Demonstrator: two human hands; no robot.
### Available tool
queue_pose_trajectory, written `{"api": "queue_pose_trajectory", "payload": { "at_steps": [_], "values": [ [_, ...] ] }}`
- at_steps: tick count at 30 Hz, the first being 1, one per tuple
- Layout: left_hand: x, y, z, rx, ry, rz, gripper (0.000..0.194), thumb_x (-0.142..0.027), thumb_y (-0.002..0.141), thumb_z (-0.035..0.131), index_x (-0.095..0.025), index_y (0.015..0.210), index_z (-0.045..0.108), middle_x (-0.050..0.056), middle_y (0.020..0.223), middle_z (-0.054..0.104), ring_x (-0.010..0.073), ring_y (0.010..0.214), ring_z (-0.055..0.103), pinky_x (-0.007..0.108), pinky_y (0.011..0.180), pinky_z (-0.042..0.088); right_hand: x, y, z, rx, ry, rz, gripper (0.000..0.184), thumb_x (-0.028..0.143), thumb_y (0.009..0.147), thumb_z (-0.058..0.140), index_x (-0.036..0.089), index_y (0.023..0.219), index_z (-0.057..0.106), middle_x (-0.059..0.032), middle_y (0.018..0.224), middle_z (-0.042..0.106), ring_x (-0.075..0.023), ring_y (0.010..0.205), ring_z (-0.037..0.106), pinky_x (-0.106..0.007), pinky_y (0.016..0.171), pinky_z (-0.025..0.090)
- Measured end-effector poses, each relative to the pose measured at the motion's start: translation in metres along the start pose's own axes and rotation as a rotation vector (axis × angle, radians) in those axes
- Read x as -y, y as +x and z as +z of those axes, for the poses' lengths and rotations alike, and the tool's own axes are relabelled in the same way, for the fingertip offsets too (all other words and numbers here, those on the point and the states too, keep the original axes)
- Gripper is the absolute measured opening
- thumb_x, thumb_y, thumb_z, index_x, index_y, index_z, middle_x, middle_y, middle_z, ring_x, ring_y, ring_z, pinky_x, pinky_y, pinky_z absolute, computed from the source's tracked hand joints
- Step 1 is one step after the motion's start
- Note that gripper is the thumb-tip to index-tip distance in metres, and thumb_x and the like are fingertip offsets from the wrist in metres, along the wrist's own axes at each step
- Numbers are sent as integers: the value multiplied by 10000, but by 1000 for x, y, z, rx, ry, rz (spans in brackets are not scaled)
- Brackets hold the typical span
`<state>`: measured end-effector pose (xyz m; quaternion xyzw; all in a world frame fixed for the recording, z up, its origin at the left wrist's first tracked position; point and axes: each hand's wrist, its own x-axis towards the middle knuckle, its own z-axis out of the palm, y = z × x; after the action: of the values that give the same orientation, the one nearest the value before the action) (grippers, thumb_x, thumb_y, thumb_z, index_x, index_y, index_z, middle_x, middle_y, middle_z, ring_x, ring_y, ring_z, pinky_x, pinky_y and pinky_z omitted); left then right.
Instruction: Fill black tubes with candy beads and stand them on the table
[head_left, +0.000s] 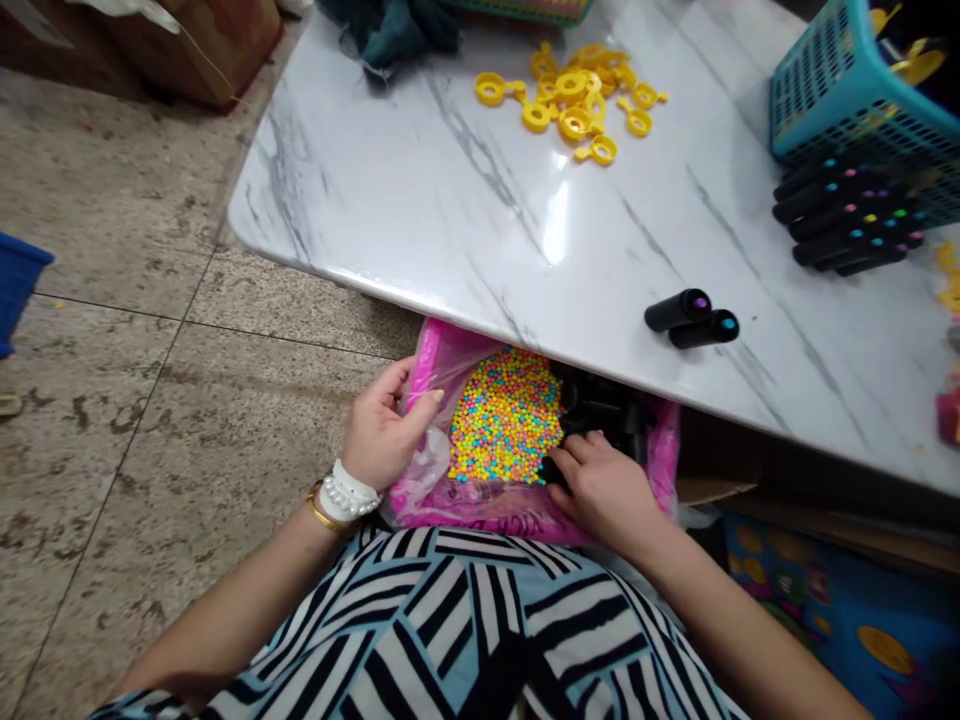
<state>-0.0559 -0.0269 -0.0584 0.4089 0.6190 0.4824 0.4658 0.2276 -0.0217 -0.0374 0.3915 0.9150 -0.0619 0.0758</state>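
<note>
A pink plastic-lined bin [429,365] sits at my lap, its far side under the table edge. Small yellow, pink and blue beads [506,415] fill its left part, and black tubes [604,405] lie in its right part. My left hand [386,425] is closed on the bin's left rim and plastic liner, thumb on the inside. Over the right part, my right hand [600,490] has its fingers curled around a black tube beside the beads; most of that tube is hidden. Two black tubes [694,317] with coloured ends lie on the table ahead.
On the white marbled table [375,180] are a pile of yellow ring-shaped pieces [574,88], a stack of black tubes [847,215] and a blue basket [821,95]. A dark cloth [397,35] lies at the far edge. A blue container [19,285] stands left on the floor.
</note>
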Motion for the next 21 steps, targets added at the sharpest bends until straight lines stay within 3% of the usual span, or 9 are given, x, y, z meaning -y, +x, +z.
{"api": "queue_pose_trajectory", "payload": {
  "at_steps": [3, 6, 8, 11, 13, 15, 18, 21],
  "values": [
    [-1, 1, 1, 15, -1, 13, 388, -352, 843, 682, -170, 1183, 644, 60, 1052, 732, 209, 920, 670, 343, 889, 526, 4, 6, 4, 31, 54, 115, 135, 225, 748, 695, 190, 856, 623, -91, 830, 672, -262, 801, 638, -353, 672, 525],
    [-1, 1, 1, 7, -2, 35, 383, -346, 845, 680, -171, 1184, 644, 58, 1052, 731, 200, 910, 666, 344, 883, 526, 3, 13, 2, -15, 366, 321, 256, 338, 822, 666, 198, 1017, 576, -16, 763, 677, -188, 625, 645, -288, 554, 490],
    [1, 0, 0, -3, 0, 32, 389, -355, 846, 679, -175, 1189, 643, 59, 1054, 732, 202, 907, 667, 352, 881, 528, 3, 17, -1, -27, 576, 381, 334, 419, 853, 671, 203, 1074, 545, 40, 662, 650, -150, 510, 611, -259, 505, 471],
    [3, -1, 0, 1, 4, 14, 401, -362, 847, 682, -177, 1200, 640, 72, 1085, 731, 212, 937, 670, 360, 894, 527, 3, 21, -3, -44, 626, 267, 321, 431, 874, 682, 210, 1078, 570, 12, 725, 697, -157, 594, 668, -256, 551, 514],
    [5, -1, 0, 9, -9, 10, 408, -362, 851, 680, -175, 1211, 636, 79, 1103, 731, 215, 950, 673, 356, 893, 528, 2, 23, -2, -67, 491, 131, 330, 362, 891, 674, 217, 1176, 589, -69, 1010, 734, -203, 851, 718, -296, 681, 571],
    [6, 0, 0, 17, -26, 13, 411, -359, 854, 677, -177, 1220, 633, 76, 1095, 734, 215, 946, 677, 349, 886, 530, 3, 26, 3, -53, 347, -5, 390, 282, 898, 661, 225, 1275, 580, -110, 1231, 671, -244, 1060, 679, -350, 814, 588],
    [3, -1, 1, 17, -24, 34, 387, -338, 862, 672, -174, 1211, 637, 69, 1091, 734, 210, 950, 676, 336, 889, 524, 9, 35, 12, -6, 240, -130, 298, 239, 912, 640, 184, 1205, 635, -110, 1155, 690, -241, 1013, 685, -353, 826, 597],
    [-3, -3, 2, 10, 18, 59, 356, -301, 871, 661, -163, 1198, 638, 60, 1075, 729, 198, 943, 671, 317, 888, 517, 22, 47, 23, -29, 191, -127, 253, 256, 933, 614, 145, 1158, 650, -132, 1078, 702, -242, 947, 693, -336, 766, 599]
  ]
}}
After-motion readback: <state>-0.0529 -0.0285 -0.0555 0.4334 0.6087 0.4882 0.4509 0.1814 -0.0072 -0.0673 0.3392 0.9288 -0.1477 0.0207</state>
